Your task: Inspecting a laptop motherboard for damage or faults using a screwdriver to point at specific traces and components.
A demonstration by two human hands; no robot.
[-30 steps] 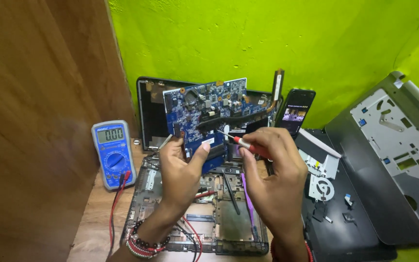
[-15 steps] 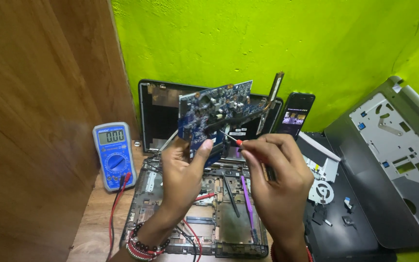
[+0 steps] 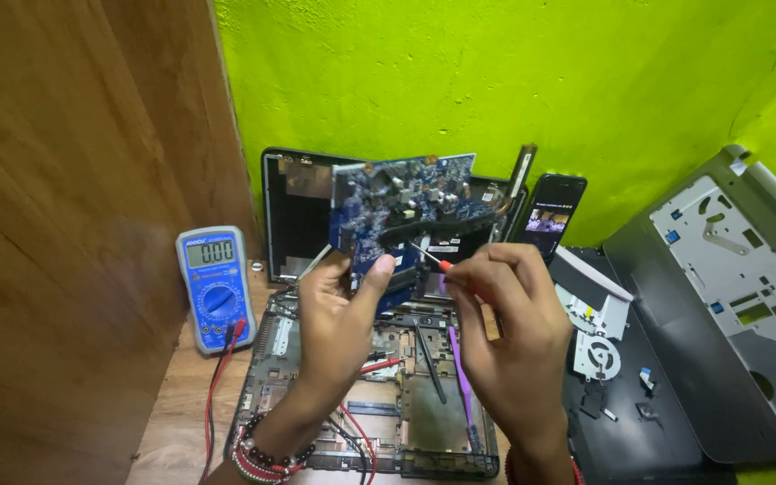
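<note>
My left hand (image 3: 339, 310) holds a blue laptop motherboard (image 3: 401, 211) upright by its lower left edge, above an opened laptop base (image 3: 361, 395). In my right hand (image 3: 505, 314) is a small red-handled screwdriver (image 3: 433, 260), its tip touching the board near the middle. Red and black wires lie in the base below my hands. A beaded bracelet sits on my left wrist.
A blue multimeter (image 3: 216, 286) with red and black leads leans on the wooden panel at left. A dark laptop lid (image 3: 294, 211) stands against the green wall. A phone (image 3: 554, 216) stands upright; a fan (image 3: 599, 357) and grey laptop covers (image 3: 729, 296) lie at right.
The motherboard has been lifted higher and tilted more upright. My right hand followed with the screwdriver, keeping its tip at the board.
</note>
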